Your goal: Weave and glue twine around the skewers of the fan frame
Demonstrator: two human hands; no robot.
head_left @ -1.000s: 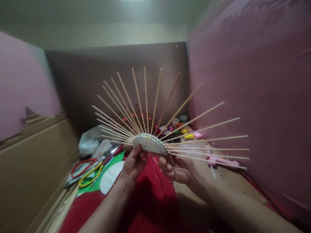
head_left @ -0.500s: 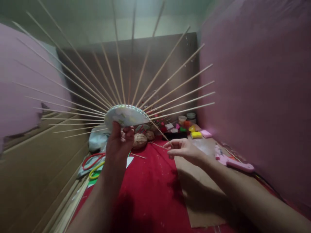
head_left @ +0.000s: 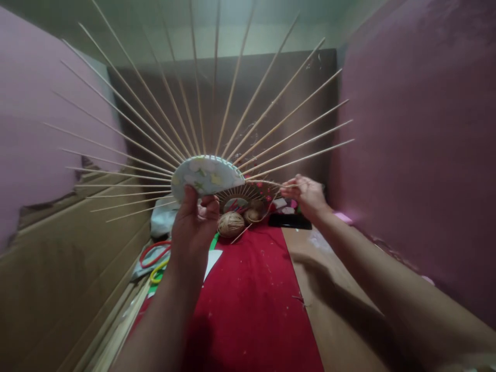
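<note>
My left hand [head_left: 197,212] is closed on the lower edge of a rounded disc [head_left: 209,173] covered in pale blue patterned material, thumb on its face. Thin wooden sticks [head_left: 271,150] fan out from the disc's rim to the left, up and to the right. With its fingers pinched, my right hand [head_left: 304,194] holds a brown twine [head_left: 267,182] that stretches from the disc's right corner. A loose length of that twine hangs below the fingers toward the balls of twine [head_left: 231,224] on the table.
A red cloth [head_left: 251,299] covers the table, with a brown board [head_left: 329,310] at its right. Red-handled scissors [head_left: 155,253] and a yellow loop [head_left: 157,273] lie at the left. A black flat object [head_left: 290,221] lies at the back. Cardboard [head_left: 73,248] borders the left side.
My right hand has risen and moved rightward, drawing the twine from a downward slant to nearly level. The disc with its sticks has shifted slightly right and up in view.
</note>
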